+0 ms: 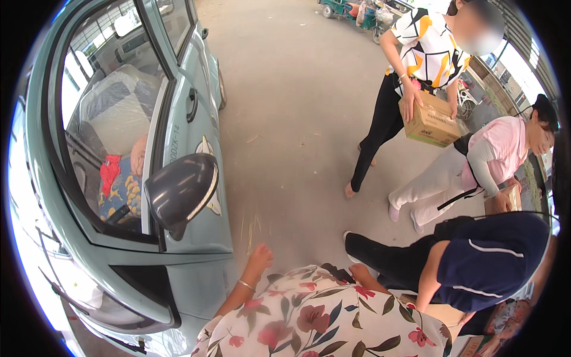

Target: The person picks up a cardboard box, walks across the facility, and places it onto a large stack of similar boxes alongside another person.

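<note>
My left hand (pixel 260 259), with a bracelet at the wrist, hangs beside the front door of a pale blue-green vehicle (pixel 196 250). Its fingers are curled in, and nothing shows in them. My right hand (pixel 359 273) is low in front of me, close to a dark piece of cloth or bag (pixel 337 273). The fingers of that hand are too small and partly hidden to read. My floral blouse (pixel 315 321) fills the lower middle. Nearest my left hand is the vehicle's black side mirror (pixel 181 190).
Ahead on the right, a person in a patterned top holds a cardboard box (pixel 432 121). Behind, a person in pink handles another box (pixel 511 197). Close on my right, a person in navy (pixel 493 256) bends over a carton (pixel 443 312). A green cart (pixel 351 9) stands far off.
</note>
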The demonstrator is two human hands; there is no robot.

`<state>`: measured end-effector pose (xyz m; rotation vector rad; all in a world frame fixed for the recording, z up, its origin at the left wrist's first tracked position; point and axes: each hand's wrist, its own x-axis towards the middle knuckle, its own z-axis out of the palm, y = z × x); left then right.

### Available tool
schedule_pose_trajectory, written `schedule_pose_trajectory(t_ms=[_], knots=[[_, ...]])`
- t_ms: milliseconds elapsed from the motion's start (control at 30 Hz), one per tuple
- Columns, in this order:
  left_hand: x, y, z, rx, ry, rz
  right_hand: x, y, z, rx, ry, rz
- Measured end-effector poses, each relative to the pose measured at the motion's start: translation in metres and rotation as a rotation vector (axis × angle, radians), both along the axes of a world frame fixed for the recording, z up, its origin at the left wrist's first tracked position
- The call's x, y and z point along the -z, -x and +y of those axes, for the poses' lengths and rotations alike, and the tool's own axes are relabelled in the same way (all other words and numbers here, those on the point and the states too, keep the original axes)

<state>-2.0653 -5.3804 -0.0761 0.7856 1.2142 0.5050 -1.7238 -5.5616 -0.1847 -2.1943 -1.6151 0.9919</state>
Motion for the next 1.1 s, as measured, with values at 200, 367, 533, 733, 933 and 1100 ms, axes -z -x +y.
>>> schedule_pose_trajectory(t_ms=[200, 367, 533, 733, 933, 1100], knots=[[-0.002, -0.019, 0.024, -0.005, 0.009, 0.022, 0.003, -0.027, 0.037, -0.157, -0.06, -0.083], [-0.007, -0.04, 0.065, -0.029, -0.015, 0.054, 0.016, -0.06, 0.11, -0.37, 0.204, -0.246], [-0.017, -0.081, 0.108, -0.074, 0.028, 0.115, 0.014, -0.099, 0.201, -0.463, 0.188, -0.278], [-0.023, -0.153, 0.17, -0.076, -0.081, 0.066, 0.05, -0.141, 0.29, 0.238, 0.095, 0.299], [-0.015, -0.196, 0.227, -0.025, -0.103, 0.131, 0.019, -0.122, 0.377, -0.028, -0.067, 0.171], [-0.018, -0.211, 0.271, 0.006, -0.073, 0.16, 0.006, -0.113, 0.432, -0.022, -0.073, 0.244]])
